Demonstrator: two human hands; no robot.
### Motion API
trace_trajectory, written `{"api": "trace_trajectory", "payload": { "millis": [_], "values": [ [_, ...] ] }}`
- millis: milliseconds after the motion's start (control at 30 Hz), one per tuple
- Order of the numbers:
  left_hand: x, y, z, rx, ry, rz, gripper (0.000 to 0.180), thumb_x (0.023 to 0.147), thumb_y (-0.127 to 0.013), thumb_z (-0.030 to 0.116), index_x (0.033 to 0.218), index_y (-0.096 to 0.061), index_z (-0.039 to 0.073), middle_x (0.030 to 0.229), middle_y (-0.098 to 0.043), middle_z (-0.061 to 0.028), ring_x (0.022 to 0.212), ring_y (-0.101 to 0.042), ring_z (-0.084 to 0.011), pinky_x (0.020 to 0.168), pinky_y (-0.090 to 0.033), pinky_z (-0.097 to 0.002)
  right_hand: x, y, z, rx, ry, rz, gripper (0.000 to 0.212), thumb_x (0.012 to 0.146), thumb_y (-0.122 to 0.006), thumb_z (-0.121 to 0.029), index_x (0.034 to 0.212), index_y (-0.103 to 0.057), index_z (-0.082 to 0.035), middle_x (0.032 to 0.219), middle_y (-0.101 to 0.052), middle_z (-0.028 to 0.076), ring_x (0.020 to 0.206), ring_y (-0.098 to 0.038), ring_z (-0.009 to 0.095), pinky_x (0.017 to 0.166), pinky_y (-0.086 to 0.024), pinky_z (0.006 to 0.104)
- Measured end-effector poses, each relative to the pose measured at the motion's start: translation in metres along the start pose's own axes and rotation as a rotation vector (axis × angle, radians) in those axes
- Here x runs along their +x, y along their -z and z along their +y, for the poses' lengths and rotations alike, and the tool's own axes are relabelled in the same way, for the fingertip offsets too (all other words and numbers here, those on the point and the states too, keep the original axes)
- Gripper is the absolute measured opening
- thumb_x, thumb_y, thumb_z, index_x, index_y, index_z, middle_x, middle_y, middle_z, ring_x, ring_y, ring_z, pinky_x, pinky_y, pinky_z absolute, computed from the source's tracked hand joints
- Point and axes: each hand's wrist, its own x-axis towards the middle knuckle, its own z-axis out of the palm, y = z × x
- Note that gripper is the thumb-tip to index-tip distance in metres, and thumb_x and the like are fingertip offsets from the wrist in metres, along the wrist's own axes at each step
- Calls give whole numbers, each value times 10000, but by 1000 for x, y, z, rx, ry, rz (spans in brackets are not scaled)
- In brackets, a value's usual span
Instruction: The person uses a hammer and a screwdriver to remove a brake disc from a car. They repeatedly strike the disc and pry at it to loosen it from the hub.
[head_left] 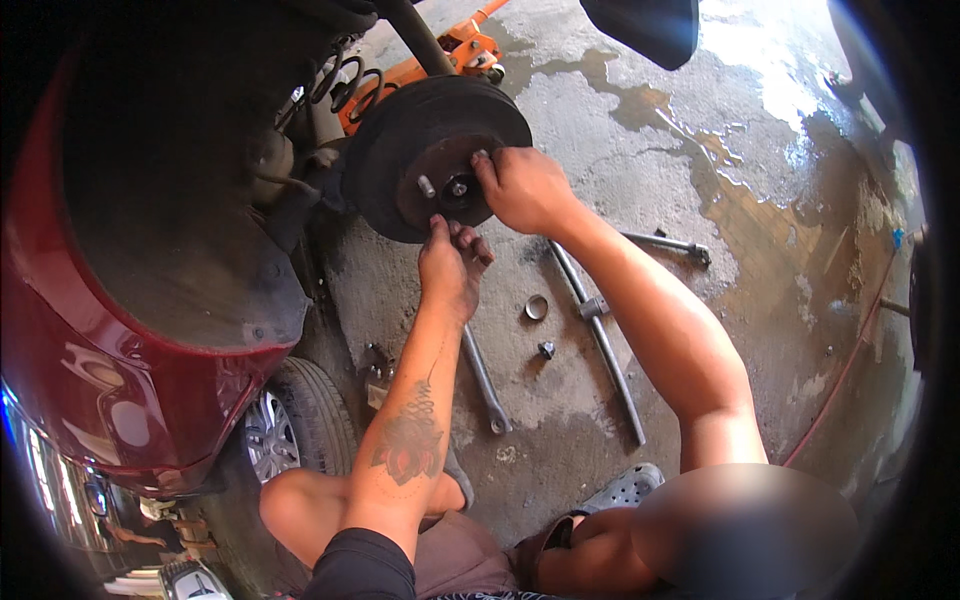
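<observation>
Drum (425, 158) near twelve o'clock seems mid-adjustment, your right hand (528, 188) at its three and left hand (450, 272) at its six, fingers curled but grip unclear, next likely calling for steady, even support.

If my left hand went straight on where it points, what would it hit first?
Your left hand would probably meet the brake drum first; whether its fingers touch it now is unclear.

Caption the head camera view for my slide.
Left hand and right hand at a brake drum, a wrench and metal bar lying on the floor.
</observation>
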Motion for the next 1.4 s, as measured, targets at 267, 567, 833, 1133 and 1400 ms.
{"api": "trace_trajectory", "payload": {
  "millis": [267,567,833,1133,1400],
  "values": [
    [1,9,-5,20,-48,-10,347,1085,-434,450,893,-476,163,753,-458,13,672,-483,-174,673,-442,-347,0,-10,16,5,-12,3,520,1034,-443,-416,880,-683,18,897,-675,310,938,-642,499,851,-494,584],
    [4,3,-9,-246,-97,-108,363,1071,-471,459,925,-483,127,805,-542,-45,687,-567,-225,649,-494,-357,-9,0,23,176,-163,-170,534,1052,-436,-445,957,-635,42,819,-676,215,793,-677,374,758,-510,487],
    [-20,-2,25,-18,-171,-345,329,1050,-574,335,1207,-508,53,856,-627,-27,665,-587,-89,615,-477,-247,-11,-11,29,110,-337,-196,501,1042,-489,-421,1067,-666,48,850,-680,131,823,-655,192,748,-523,373],
    [-21,-24,36,215,-230,-512,297,994,-653,269,1137,-632,10,888,-698,-34,806,-634,-85,729,-496,-244,-42,-49,73,657,-33,-431,307,953,-624,-245,1125,-688,1,1002,-696,158,883,-677,208,776,-537,352],
    [-17,-5,-15,369,-99,-666,261,999,-631,263,984,-700,12,850,-682,-26,712,-612,-89,634,-521,-268,-18,-6,94,297,-130,-314,251,966,-648,-212,1042,-676,25,880,-676,86,744,-642,161,638,-516,308]
  ]
}}
